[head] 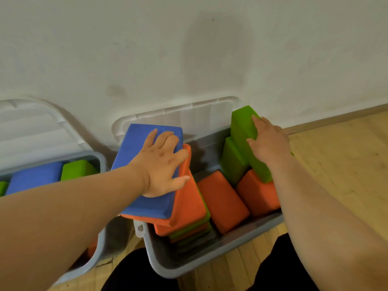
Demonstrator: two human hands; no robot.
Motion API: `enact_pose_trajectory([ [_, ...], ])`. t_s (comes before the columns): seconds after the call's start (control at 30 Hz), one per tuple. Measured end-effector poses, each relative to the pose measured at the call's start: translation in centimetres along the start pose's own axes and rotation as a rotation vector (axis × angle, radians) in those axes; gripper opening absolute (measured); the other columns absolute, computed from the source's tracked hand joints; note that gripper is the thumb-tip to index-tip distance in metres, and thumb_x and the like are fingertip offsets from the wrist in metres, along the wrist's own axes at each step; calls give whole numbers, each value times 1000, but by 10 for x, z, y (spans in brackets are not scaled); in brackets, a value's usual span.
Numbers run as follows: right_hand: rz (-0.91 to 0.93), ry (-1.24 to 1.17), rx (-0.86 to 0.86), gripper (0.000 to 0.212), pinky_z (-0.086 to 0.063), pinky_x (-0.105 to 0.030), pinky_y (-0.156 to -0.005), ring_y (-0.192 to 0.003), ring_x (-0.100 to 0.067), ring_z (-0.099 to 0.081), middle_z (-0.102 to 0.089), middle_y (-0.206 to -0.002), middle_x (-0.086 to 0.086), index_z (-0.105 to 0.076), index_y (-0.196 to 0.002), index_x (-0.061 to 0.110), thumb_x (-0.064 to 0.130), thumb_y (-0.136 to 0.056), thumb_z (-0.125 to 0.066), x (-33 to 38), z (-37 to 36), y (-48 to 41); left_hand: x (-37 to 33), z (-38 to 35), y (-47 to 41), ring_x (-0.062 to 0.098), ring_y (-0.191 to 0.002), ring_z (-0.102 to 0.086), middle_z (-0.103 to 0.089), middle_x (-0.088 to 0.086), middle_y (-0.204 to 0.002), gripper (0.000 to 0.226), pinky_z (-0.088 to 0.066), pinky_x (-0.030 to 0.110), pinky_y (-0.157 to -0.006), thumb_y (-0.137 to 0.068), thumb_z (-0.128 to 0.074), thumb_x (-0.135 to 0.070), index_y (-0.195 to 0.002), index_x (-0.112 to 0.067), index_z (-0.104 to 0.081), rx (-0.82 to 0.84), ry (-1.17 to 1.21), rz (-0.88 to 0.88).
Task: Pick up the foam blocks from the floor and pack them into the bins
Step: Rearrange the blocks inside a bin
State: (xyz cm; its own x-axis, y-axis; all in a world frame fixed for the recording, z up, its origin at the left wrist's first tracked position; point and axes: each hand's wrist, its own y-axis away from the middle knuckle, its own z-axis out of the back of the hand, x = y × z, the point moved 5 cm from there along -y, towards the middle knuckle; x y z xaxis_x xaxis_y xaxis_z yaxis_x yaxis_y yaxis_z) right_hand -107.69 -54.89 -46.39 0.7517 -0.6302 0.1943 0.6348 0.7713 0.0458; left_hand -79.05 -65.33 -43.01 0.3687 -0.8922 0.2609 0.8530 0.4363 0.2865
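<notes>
A grey bin (pixel 212 254) stands in front of me, holding several orange and green foam blocks. My left hand (pixel 162 164) lies flat, fingers spread, on a blue foam block (pixel 138 148) that tops a stack of orange and green blocks (pixel 189 204) at the bin's left side. My right hand (pixel 267 141) grips a green foam block (pixel 243 127) that leans upright at the bin's right side, over another green block (pixel 232 162) and an orange block (pixel 258 192). A further orange block (pixel 222 201) lies in the bin's middle.
A second grey bin (pixel 98 244) at the left holds blue (pixel 34 177) and green (pixel 77 169) blocks. Both bins' clear lids (pixel 31 127) lean against the white wall behind. Wooden floor (pixel 336 164) spreads to the right. My dark-clad legs (pixel 273 278) sit below the bin.
</notes>
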Motion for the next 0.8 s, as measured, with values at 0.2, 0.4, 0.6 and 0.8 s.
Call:
enact_pose_trajectory([
  [0.2, 13, -1, 28, 77, -39, -51, -114, -146, -35, -37, -22, -168, -5, -18, -163, 28, 40, -100, -60, -7, -10, -1, 13, -16, 2, 34, -155, 17, 10, -5, -170, 85, 0, 65, -122, -80, 0, -77, -158, -47, -15, 62, 146, -22],
  [0.4, -23, 53, 59, 85, -41, -53, -112, -146, -38, -36, -15, -170, -6, -16, -163, 32, 53, -94, -63, -13, -11, -1, 13, -12, -2, 33, -155, 14, 5, -6, -171, 87, 0, 62, -123, -78, 5, -76, -159, -49, -11, 40, 174, -9],
  [0.6, -42, 47, 87, 91, -38, -57, -113, -147, -38, -33, -13, -170, -4, -15, -162, 36, 66, -88, -61, -21, -5, 1, 6, -10, -7, 32, -156, 13, 5, -6, -171, 87, 0, 61, -124, -78, 7, -75, -160, -47, -9, 44, 151, 1],
  [0.8, -38, 44, 69, 90, -27, -62, -118, -153, -36, -22, -13, -170, -3, -19, -161, 38, 74, -86, -54, -22, 2, 14, 5, -8, -4, 31, -156, 15, 6, -7, -171, 87, 1, 59, -124, -79, 8, -75, -160, -47, -8, 44, 157, 10],
])
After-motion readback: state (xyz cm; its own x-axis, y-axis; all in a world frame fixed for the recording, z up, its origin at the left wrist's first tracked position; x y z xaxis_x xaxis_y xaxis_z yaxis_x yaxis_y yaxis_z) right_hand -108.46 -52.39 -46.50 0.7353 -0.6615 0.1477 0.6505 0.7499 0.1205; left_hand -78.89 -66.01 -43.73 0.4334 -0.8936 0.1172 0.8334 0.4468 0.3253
